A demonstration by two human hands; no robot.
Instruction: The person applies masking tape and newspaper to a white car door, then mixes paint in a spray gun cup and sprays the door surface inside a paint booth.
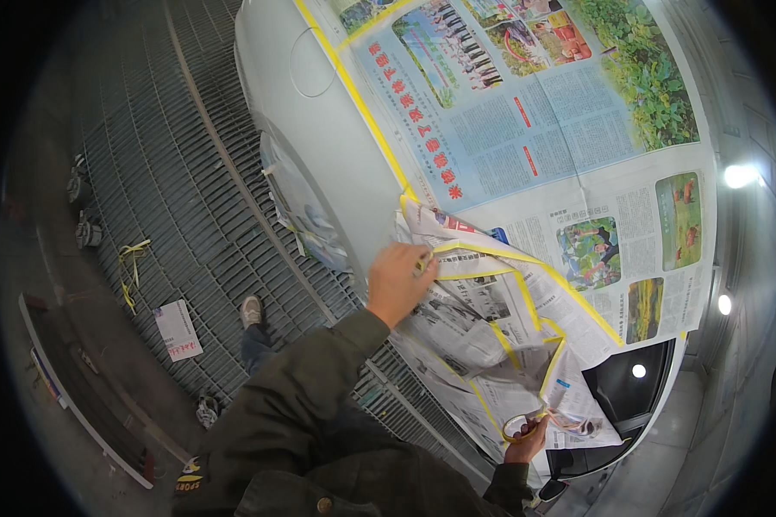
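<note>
My left hand [397, 280] is closed on yellow tape [444, 246] at the edge of crumpled newspaper [474, 306] covering part of a white car [310, 95]. Lower right, my right hand [526, 439] grips a roll of yellow tape [516, 427] against the paper. Flat colour newspaper sheets [535, 129] cover the upper panel, edged with long yellow strips. Below them shows a dark window [621, 383]. The wheel opening at the left side is partly covered in paper [310, 228].
A metal grating floor [207, 215] runs along the car's left, with my shoe [252, 310], a loose paper [177, 332] and tape scraps [131, 267] on it. A long dark step-like object [82, 388] lies at lower left; bright lamps [740, 175] show at right.
</note>
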